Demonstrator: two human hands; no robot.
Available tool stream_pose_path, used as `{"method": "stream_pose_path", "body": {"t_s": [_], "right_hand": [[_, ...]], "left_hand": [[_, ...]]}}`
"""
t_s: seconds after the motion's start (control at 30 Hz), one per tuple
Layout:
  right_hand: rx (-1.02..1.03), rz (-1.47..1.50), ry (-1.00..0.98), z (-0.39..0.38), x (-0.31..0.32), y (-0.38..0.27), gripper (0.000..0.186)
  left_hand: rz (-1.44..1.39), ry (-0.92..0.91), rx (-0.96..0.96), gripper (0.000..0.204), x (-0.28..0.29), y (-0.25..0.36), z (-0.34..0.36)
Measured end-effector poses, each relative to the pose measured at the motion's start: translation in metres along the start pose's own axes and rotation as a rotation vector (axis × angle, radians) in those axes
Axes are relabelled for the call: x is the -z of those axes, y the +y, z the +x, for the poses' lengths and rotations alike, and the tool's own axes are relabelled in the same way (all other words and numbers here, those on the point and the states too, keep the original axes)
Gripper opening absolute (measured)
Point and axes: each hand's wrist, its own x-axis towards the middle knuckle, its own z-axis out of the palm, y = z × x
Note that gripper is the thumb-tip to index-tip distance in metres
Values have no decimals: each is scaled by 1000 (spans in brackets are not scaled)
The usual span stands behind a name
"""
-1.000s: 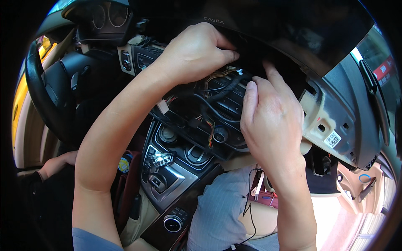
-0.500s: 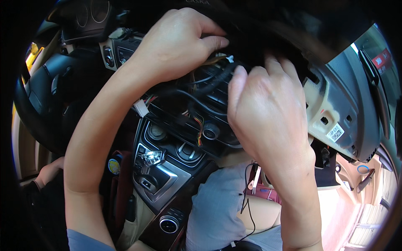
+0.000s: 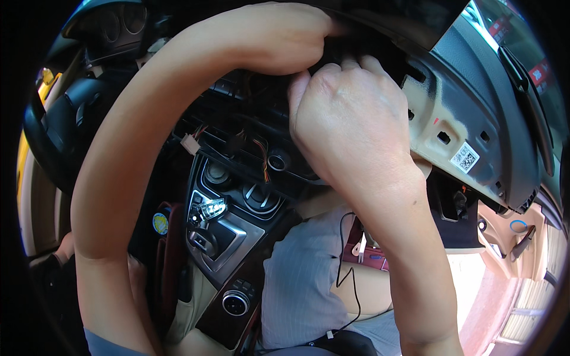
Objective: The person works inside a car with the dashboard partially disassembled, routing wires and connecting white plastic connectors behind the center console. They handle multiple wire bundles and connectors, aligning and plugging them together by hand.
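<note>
Left hand [image 3: 297, 43] and right hand [image 3: 351, 113]: fingers concealed at the dark dashboard cavity [image 3: 389, 54]; closure cannot be determined. Black screen [image 3: 424, 21]: just above the right hand. Lower left: 1 pale connector [image 3: 190, 144].

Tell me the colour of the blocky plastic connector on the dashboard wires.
The blocky plastic connector is off-white, clearest in the head view.

Deep shadow hides the fingertips of left hand [image 3: 294, 40] and right hand [image 3: 353, 113].
</note>
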Motion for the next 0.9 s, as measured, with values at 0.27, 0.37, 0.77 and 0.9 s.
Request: {"method": "stream_pose_path", "body": {"t_s": [0.27, 0.37, 0.77, 0.9], "right_hand": [[-130, 39, -14, -4, -5, -5, 35], [-167, 17, 19, -4, -8, -8, 36], [-94, 20, 327, -13, -21, -2, 18], [-92, 35, 355, -13, -24, -1, 21]], "left_hand": [[-602, 53, 68, 46, -11, 7, -11], [-646, 55, 81, 45, -10, 2, -10], [-581, 134, 23, 41, -20, -17, -15], [-413, 379, -228, 37, -35, -29, 3]]}}
